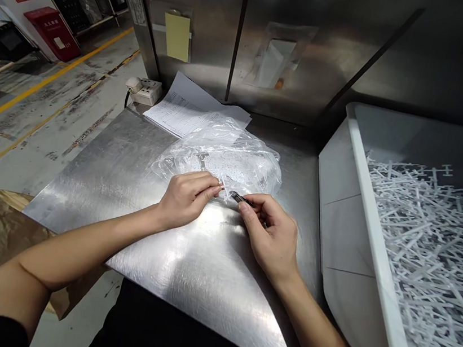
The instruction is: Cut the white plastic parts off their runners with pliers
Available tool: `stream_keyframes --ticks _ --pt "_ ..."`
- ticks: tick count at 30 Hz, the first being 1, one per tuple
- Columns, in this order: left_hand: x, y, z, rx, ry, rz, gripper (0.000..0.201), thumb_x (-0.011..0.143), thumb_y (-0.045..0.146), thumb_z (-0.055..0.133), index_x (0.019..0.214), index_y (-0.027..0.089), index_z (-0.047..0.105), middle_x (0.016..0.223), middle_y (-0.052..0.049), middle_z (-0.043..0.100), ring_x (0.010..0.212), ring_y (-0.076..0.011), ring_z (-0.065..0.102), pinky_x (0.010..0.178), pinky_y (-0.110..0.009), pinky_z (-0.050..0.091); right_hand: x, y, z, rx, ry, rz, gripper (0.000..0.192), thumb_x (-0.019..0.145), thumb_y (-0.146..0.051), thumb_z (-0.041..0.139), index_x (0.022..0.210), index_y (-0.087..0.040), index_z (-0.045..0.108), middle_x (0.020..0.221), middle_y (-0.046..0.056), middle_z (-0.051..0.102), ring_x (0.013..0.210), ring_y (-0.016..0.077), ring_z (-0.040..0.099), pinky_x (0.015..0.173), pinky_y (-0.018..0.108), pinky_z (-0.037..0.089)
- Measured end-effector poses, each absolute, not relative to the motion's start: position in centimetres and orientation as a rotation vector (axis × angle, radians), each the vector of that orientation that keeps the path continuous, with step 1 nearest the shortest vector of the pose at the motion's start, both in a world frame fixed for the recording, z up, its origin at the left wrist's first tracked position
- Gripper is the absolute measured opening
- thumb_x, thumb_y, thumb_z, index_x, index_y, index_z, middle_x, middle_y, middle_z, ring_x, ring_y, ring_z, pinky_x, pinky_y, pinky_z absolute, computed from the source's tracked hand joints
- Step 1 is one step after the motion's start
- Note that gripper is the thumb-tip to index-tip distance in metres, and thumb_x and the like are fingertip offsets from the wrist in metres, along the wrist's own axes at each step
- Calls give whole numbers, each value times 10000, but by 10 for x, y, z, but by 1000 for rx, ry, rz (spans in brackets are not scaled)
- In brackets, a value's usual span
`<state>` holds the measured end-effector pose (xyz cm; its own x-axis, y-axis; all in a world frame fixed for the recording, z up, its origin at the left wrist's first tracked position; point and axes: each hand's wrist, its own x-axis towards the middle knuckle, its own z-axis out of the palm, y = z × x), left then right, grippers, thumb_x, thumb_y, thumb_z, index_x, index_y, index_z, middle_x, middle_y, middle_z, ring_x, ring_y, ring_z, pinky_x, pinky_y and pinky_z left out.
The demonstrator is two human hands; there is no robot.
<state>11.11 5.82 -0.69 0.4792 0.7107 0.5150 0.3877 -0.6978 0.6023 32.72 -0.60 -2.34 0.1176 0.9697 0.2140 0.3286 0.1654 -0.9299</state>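
**Small white part pinched in front of the bag**

My left hand (188,197) rests on the steel surface (185,264) with its fingers curled nearly closed, thumb and forefinger pinching a small white plastic piece (224,191) at its end. Keeping the wrist down on the metal steadies the piece, which is too slight to hold firm in the air. My right hand (271,233) comes in from the other side, also mostly closed, gripping a thin dark tool (237,197) between thumb and forefinger; its tip meets the white piece just where my left fingers leave it bare. What kind of tool it is I cannot tell, since only its short front end shows.

Both hands work right at the near edge of a crumpled clear plastic bag (225,158), which lies on the surface with many small white bits inside, close enough to reach without moving my arms. Behind the bag a few printed sheets (188,112) lie flat against the back corner, out of the working spot. To my right stands a large white bin (372,237), touching the side of the surface and filled with white plastic strips and frames (431,245). A yellow note (178,36) hangs on the steel back wall.
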Motion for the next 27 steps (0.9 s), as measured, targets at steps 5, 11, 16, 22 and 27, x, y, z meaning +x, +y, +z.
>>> stream_keyframes --ticks 5,11,16,22,27 --pt "112 57 -10 2304 979 1029 199 1109 234 623 974 173 757 852 -18 775 790 -154 735 765 -275 513 327 -5 -28 -1374 -1342 890 221 993 -420 710 922 -213 739 738 -6 679 634 146 547 600 289 427" --pt "111 57 -12 2305 1000 999 191 1104 228 622 1003 173 775 852 -17 789 783 -159 752 757 -271 534 329 -4 -24 -1373 -1309 939 241 982 -437 724 897 -212 744 756 10 682 667 156 555 609 292 420" --pt "110 58 -11 2344 998 1015 204 1111 242 611 1004 174 771 844 -24 782 782 -167 745 742 -280 528 327 -7 -17 -1281 -1331 926 190 975 -413 747 959 -224 751 764 1 680 678 158 571 617 277 462" --pt "111 58 -13 2371 992 1044 218 1119 254 608 985 176 761 839 -24 778 773 -164 736 739 -282 525 326 -9 -14 -1286 -1394 930 182 982 -396 730 935 -221 739 739 -5 655 645 149 548 586 267 448" --pt "111 57 -12 2399 983 1055 212 1117 242 610 982 168 757 839 -23 776 778 -165 738 731 -282 515 325 -9 -12 -1303 -1413 925 192 984 -397 717 913 -220 727 734 -5 640 641 149 537 582 272 436"
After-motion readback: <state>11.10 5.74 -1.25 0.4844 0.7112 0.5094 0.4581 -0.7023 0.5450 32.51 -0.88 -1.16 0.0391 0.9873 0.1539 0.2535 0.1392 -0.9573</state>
